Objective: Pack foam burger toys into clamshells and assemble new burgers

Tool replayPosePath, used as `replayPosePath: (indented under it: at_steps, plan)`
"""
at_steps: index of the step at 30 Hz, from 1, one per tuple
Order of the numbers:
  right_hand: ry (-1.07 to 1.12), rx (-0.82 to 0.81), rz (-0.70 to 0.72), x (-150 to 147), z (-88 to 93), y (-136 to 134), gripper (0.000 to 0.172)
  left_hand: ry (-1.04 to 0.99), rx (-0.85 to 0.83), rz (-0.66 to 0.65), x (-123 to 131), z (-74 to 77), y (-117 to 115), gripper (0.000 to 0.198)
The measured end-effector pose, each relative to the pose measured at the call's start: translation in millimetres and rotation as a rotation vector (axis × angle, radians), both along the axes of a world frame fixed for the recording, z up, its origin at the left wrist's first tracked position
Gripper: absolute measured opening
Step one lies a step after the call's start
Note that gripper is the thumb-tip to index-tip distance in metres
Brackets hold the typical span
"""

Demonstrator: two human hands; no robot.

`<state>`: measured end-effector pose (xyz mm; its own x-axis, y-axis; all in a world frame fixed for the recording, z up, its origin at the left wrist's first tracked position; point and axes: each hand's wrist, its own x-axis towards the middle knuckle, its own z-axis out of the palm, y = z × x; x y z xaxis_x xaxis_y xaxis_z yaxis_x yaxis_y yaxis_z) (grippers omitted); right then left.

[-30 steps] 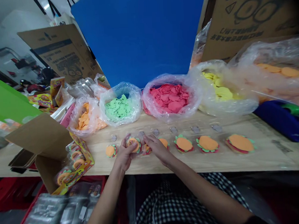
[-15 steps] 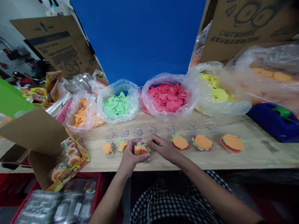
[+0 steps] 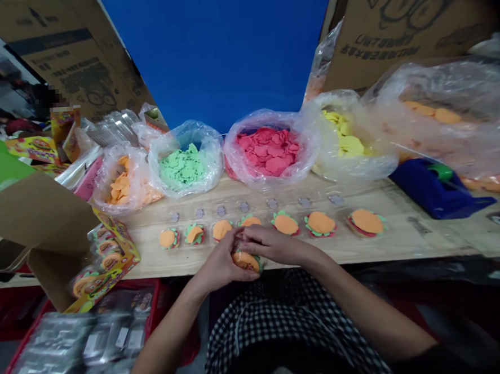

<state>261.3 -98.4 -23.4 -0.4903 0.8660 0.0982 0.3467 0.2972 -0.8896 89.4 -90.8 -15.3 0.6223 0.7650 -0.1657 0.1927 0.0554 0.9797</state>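
Note:
Close to the table's front edge, a small clear pack with a foam toy burger [image 3: 245, 261] in it is held between both hands. My left hand [image 3: 221, 266] is wrapped around it from the left, thumb along the near side. My right hand [image 3: 275, 245] has its fingers closed over the pack's top and far side, hiding part of it. Just beyond my hands runs a row of open clear clamshells, each with a layered foam burger [image 3: 320, 223]. Orange rounds lie on top, with green and red layers showing below. My fingers partly cover the middle ones.
Bags of orange pieces [image 3: 120, 186], green pieces [image 3: 184, 167], red pieces [image 3: 270, 151] and yellow pieces [image 3: 349, 141] line the back. A blue tape dispenser [image 3: 434, 190] stands right. At left, a display box [image 3: 126, 239] holds packed burgers, above a red crate [image 3: 156, 311].
Both hands have drawn the burger pack back toward me, out from above the row. My right hand has come over its top. The camera view has shifted slightly.

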Motion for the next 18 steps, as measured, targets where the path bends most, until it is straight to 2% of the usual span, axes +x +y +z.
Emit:
replayPosePath:
  at_steps: [5, 11, 14, 18]
  plan:
    - [0.085, 0.006, 0.003, -0.6, -2.6, -11.0, 0.029, 0.002, -0.032, -0.054, 2.4, 2.7, -3.1, 0.089]
    - [0.115, 0.025, -0.023, 3.1, -18.3, -15.1, 0.024, 0.106, 0.091, -0.114, 3.8, -1.8, -0.2, 0.086]
    - [0.019, 0.011, -0.057, 3.6, -17.2, -11.1, 0.021, 0.156, 0.136, -0.118, 4.9, -5.1, 2.3, 0.085]
    - [0.011, -0.001, 0.009, 1.4, -9.9, -12.3, 0.024, 0.159, 0.151, -0.147, 5.2, -4.8, 2.0, 0.085]
